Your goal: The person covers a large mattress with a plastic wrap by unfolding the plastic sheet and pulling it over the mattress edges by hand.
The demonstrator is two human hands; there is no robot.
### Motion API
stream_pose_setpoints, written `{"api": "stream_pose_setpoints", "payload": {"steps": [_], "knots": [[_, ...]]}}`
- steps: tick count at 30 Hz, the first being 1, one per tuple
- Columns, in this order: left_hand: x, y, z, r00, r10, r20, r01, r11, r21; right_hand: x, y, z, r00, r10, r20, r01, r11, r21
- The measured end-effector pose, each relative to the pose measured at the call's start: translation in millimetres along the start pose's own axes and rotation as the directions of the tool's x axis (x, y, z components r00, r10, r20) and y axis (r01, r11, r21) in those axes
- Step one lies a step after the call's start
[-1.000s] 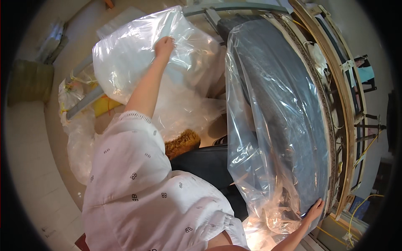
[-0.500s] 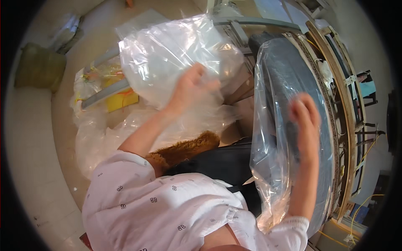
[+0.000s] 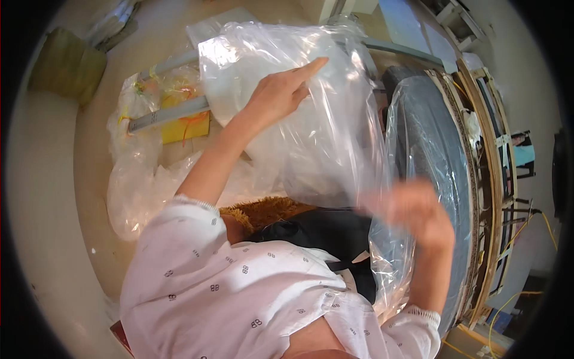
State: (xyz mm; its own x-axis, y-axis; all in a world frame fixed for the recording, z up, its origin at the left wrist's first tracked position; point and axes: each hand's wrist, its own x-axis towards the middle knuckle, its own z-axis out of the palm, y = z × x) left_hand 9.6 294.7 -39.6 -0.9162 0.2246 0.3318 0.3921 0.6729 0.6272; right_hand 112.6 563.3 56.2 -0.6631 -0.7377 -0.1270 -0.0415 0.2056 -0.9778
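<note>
Clear plastic sheeting (image 3: 323, 149) spreads in front of me, crumpled and shiny, over the middle of the work area. Above it is my left hand (image 3: 278, 96), its index finger stretched out across the plastic and nothing visible in its grasp. My right hand (image 3: 415, 212) is smeared by motion at the sheeting's lower right corner. Its fingertips meet the plastic, but whether they pinch it is unclear. To the right stands a long dark grey padded piece (image 3: 427, 131), partly covered by clear plastic that hangs down its near side.
Wooden frames (image 3: 493, 179) stand along the right side. Grey rails (image 3: 167, 113) lie at the left beside a yellow piece (image 3: 185, 128) and more loose plastic (image 3: 134, 197). Brown fluffy material (image 3: 263, 212) lies near my lap. A rolled olive bundle (image 3: 69, 66) sits far left.
My left hand has moved up and slightly right, finger extended. The right hand has come down and inward. The sheeting now reaches farther right and nearer, down to my right hand.
</note>
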Motion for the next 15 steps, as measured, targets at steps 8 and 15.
{"api": "stream_pose_setpoints", "payload": {"steps": [8, 15], "knots": [[-57, 141, 54, 0.784, 0.62, 0.012, -0.488, 0.63, -0.604, 5, -14, -38, 0.898, 0.163, -0.409, -0.127, 0.985, 0.115], [-132, 279, 51, 0.295, 0.945, -0.141, -0.364, -0.026, -0.931, -46, -41, 37, 0.92, 0.051, -0.39, -0.015, 0.995, 0.096]]}}
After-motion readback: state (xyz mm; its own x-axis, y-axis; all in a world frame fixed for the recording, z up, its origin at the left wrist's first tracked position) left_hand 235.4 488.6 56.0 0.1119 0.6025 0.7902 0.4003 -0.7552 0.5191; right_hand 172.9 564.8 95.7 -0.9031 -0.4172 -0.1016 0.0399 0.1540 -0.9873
